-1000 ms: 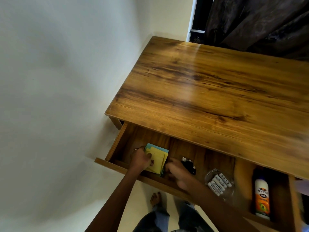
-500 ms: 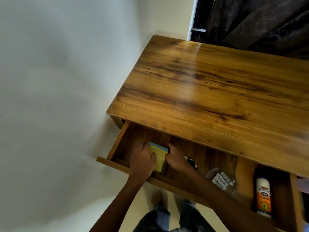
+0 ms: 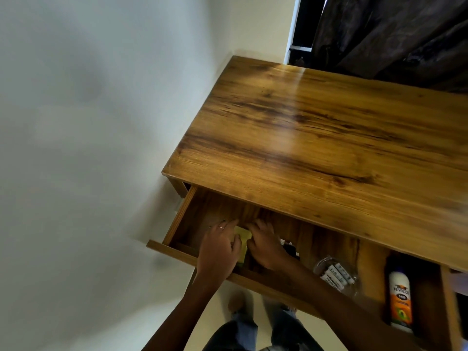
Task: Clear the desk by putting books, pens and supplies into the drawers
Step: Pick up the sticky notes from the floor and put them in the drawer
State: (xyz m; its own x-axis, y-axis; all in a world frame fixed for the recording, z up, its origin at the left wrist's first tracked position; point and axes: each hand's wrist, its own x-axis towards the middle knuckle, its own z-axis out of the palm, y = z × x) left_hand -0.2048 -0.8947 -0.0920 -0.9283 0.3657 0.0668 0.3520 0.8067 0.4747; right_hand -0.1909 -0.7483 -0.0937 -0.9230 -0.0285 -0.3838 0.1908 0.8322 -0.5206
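Observation:
The left drawer (image 3: 177,220) of the wooden desk (image 3: 329,138) stands pulled out. Inside it lies a stack of yellow sticky notes (image 3: 242,235), mostly covered by my two hands. My left hand (image 3: 219,249), with a ring on one finger, presses on the stack's left side. Fingers spread, my right hand (image 3: 266,245) rests on its right side. A small black object (image 3: 291,249) shows just right of my right hand.
A clear plastic pouch of white batteries (image 3: 338,274) lies further right in the same drawer. An orange and white glue bottle (image 3: 400,300) lies in the right compartment. A white wall is at the left, a dark curtain (image 3: 392,34) behind the desk. My legs (image 3: 253,325) are below.
Both hands moved together onto the sticky notes and pushed them deeper into the drawer. The blue edge of the stack is now hidden under my fingers.

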